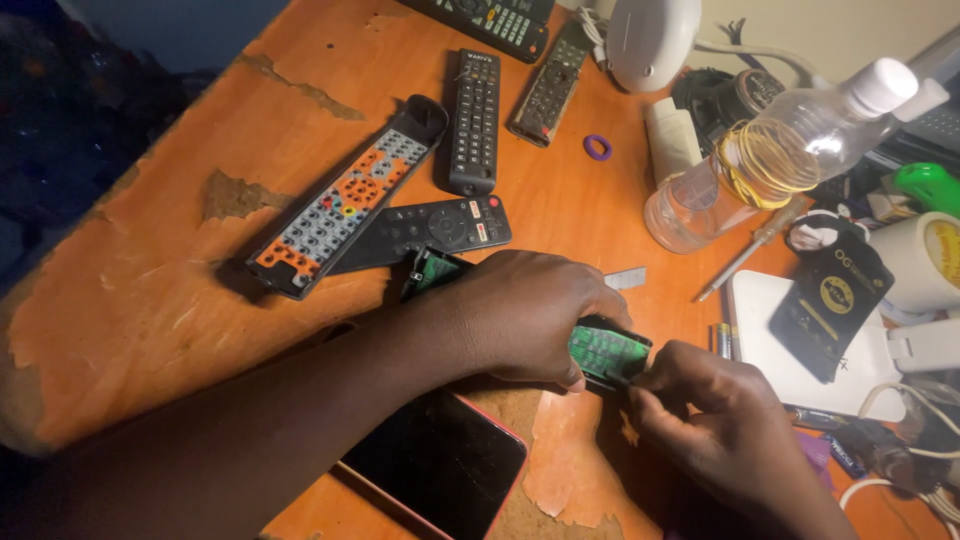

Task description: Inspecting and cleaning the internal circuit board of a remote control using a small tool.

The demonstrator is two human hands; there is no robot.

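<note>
One view only — the head camera, worn above the worn orange table (150,300) and looking steeply down and forward across it. It sits close: the left hand (520,315) and right hand (725,420) fill the near middle, forearms entering from the near edge. The far side reaches a row of remotes (475,120) and a white lamp base (650,40); the right side takes in clutter around a clear bottle (770,160) — the left shows dark floor.

Worn orange table (150,300) holding several remote controls, one with an orange-and-grey keypad (345,200), a clear plastic bottle (770,160), a purple ring (597,148), and possibly a phone (440,465).
</note>
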